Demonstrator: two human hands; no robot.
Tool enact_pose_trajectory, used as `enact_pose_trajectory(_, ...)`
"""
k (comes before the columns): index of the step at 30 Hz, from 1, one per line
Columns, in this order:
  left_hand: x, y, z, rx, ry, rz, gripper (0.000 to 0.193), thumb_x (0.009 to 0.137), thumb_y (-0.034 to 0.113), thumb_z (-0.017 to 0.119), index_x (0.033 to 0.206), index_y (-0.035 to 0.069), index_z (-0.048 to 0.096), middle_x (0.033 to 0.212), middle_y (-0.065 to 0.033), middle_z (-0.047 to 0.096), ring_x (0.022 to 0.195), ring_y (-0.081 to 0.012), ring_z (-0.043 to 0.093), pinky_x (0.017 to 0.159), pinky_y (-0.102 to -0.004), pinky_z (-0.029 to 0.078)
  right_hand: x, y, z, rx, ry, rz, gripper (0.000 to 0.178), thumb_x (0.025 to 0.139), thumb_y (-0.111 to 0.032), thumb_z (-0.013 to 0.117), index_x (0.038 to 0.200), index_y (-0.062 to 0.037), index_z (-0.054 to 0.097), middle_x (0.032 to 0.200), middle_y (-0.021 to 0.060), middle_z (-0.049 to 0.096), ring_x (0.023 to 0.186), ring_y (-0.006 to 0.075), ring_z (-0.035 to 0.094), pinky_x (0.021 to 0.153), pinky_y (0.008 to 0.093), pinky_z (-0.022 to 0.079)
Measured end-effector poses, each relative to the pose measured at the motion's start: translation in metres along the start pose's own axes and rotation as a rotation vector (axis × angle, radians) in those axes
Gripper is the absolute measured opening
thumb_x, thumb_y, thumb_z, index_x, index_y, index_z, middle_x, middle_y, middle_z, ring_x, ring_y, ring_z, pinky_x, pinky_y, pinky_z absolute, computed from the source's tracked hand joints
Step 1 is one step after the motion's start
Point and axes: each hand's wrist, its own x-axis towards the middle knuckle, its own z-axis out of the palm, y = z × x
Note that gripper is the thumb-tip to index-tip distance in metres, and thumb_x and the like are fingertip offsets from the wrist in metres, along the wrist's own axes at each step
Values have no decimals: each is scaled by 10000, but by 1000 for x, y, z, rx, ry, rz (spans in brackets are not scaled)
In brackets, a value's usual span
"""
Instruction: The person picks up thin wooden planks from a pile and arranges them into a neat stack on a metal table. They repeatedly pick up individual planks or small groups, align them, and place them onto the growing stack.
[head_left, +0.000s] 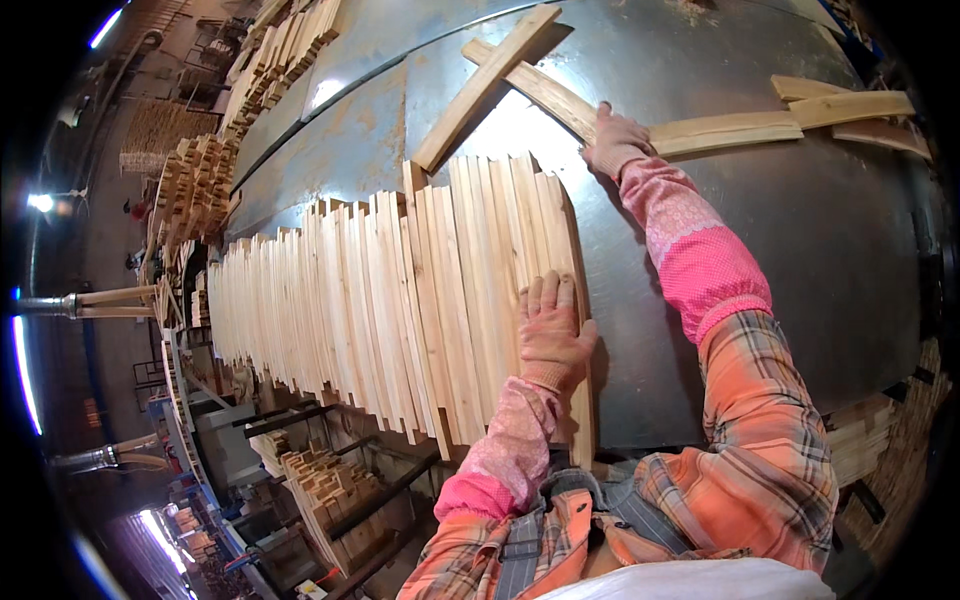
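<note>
My left hand (555,332), in a thin work glove, lies flat with fingers stretched on the near right end of a long row of pale wooden strips (440,300). The strips are packed side by side, their ends uneven. Farther off to the right, my gloved right hand (620,142) is closed over the near end of a slanting wooden strip (550,97), its thumb and fingers on either side. A second wooden strip (485,90) crosses over that strip's far end. Beside the right hand, another wooden strip (725,132) runs off to the right; my fingers partly hide where they meet.
The metal table (740,220) carries the wood. Several loose strips (850,108) overlap at the far right. Stacks of wood (195,185) stand at the left and more wood pieces (335,495) sit below the table's near edge, by dark metal bars (385,500).
</note>
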Motion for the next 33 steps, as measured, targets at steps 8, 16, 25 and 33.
enact_pose_trajectory(8,-6,-3,1,-28,4,-27,816,841,344,731,1528,21,433,1602,-184,385,1511,-386,303,1277,-517,176,-108,76,-16,571,-21,26,536,828,-215,787,1283,16,621,1249,222,680,1165,392,667,968,463,539)
enact_pose_trajectory(16,31,-4,-2,-597,133,-215,567,911,257,722,1377,-28,570,1331,-211,631,1264,-357,589,1062,-457,479,-309,225,33,51,430,-216,277,915,-177,701,1164,-58,682,1016,154,689,877,314,672,754,433,550)
enact_pose_trajectory(25,157,58,80,-1717,-6,-654,227,920,223,757,1038,69,640,847,-55,598,684,-216,568,567,-372,495,-355,222,35,-76,448,-216,265,915,-148,678,1158,-42,687,1033,143,682,904,329,674,797,437,560)
enact_pose_trajectory(33,135,28,77,-1686,36,-267,223,910,73,683,1115,0,636,983,-122,677,865,-286,683,738,-394,599,-362,240,34,308,320,-155,329,926,-163,704,1222,-22,674,1135,172,706,993,322,704,858,421,573)
